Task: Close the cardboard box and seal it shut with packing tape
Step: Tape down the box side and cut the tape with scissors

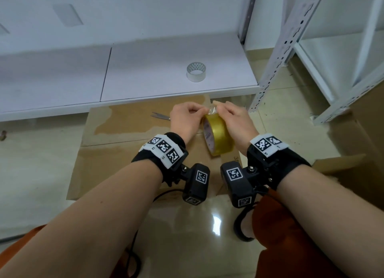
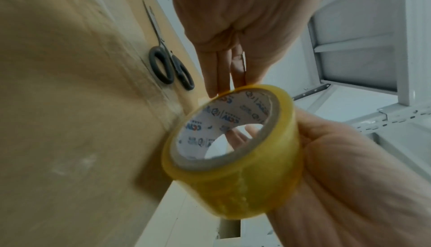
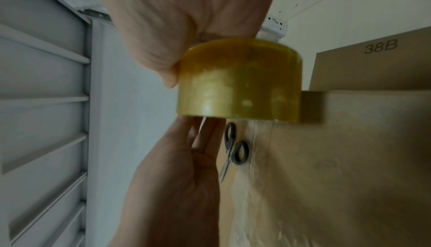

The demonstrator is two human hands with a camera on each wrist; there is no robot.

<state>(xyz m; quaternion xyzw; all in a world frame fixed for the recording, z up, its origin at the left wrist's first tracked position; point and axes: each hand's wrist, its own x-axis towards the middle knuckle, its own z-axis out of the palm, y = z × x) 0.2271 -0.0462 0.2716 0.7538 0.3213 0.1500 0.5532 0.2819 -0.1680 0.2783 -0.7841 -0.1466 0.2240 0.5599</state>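
Observation:
The brown cardboard box (image 1: 124, 153) lies on the floor with its top flaps down, also in the left wrist view as cardboard box (image 2: 70, 103) and in the right wrist view as cardboard box (image 3: 349, 158). Just above its right part, my right hand (image 1: 234, 124) grips a yellow tape roll (image 1: 218, 136) standing on edge. My left hand (image 1: 191, 117) pinches the clear loose tape end (image 1: 212, 110) at the roll's top. In the wrist views the tape roll (image 2: 245, 186) (image 3: 240, 85) sits between the left hand (image 2: 233, 20) (image 3: 177, 177) and the right hand (image 2: 349, 177) (image 3: 182, 11).
Grey-handled scissors (image 1: 160, 115) (image 2: 163, 66) (image 3: 235, 151) lie on the box left of my hands. A clear tape roll (image 1: 196, 72) stands on the low white shelf (image 1: 145, 80) behind. A perforated rack upright (image 1: 276, 59) rises at right. A flap marked 38B (image 3: 373, 63) sticks out sideways.

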